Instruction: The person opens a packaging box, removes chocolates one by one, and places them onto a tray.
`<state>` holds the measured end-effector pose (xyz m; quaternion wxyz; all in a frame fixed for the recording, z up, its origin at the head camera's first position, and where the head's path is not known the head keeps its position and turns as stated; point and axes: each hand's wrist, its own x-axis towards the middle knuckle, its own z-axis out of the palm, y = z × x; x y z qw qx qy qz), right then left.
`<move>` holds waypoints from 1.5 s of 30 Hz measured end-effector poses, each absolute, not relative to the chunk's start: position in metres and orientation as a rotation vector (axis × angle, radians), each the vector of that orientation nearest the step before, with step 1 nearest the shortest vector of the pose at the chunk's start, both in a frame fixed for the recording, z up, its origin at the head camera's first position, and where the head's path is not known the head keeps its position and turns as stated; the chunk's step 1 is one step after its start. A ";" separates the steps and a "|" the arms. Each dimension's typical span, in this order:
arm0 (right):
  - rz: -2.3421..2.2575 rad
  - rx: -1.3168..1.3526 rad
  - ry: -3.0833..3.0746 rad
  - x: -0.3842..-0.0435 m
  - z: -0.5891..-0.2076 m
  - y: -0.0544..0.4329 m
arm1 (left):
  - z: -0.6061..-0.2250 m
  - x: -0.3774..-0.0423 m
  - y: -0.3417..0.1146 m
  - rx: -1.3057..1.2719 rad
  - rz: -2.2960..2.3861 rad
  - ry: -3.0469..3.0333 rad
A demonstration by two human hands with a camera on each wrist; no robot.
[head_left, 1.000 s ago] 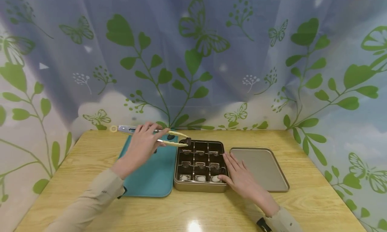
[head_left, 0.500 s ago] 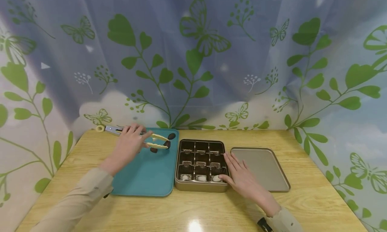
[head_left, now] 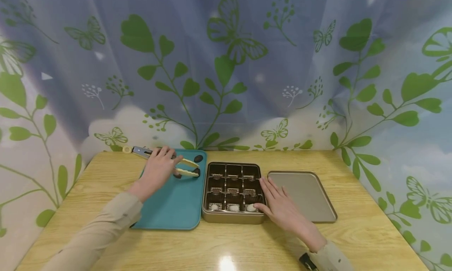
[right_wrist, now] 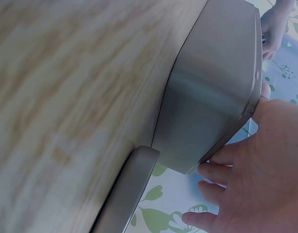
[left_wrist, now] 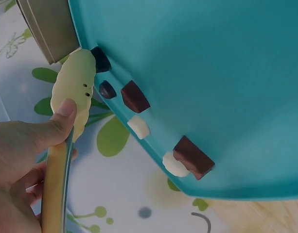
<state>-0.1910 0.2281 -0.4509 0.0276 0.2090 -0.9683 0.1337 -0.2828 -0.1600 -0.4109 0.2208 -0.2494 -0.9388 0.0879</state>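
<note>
Left hand [head_left: 158,170]: forearm extended forward; tongs [head_left: 142,151] are held, fingers and thumb closed about them. Right hand [head_left: 282,207]: nothing is gripped; nearly straight fingers are laid along the right rim of the compartmented box [head_left: 233,218], thumb over its near corner. Tongs: long axis set roughly crosswise, yellow tips parted and pointed right over the blue tray [head_left: 173,210]. Dark piece [head_left: 197,171]: located at the tips (whether pinched cannot be told), between both hands. Flat lid [head_left: 303,196]: placed right of the box.
</note>
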 end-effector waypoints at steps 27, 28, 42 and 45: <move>0.425 0.637 -2.988 -0.191 -0.451 0.233 | -0.377 -0.229 -0.152 -0.883 0.069 -2.470; 0.426 0.637 -2.986 -0.191 -0.451 0.233 | -0.375 -0.228 -0.149 -0.901 0.085 -2.454; 0.424 0.647 -3.023 -0.193 -0.451 0.230 | -0.360 -0.220 -0.108 -1.188 0.377 -2.376; 0.432 0.654 -3.019 -0.192 -0.451 0.229 | -0.355 -0.218 -0.101 -1.226 0.482 -2.354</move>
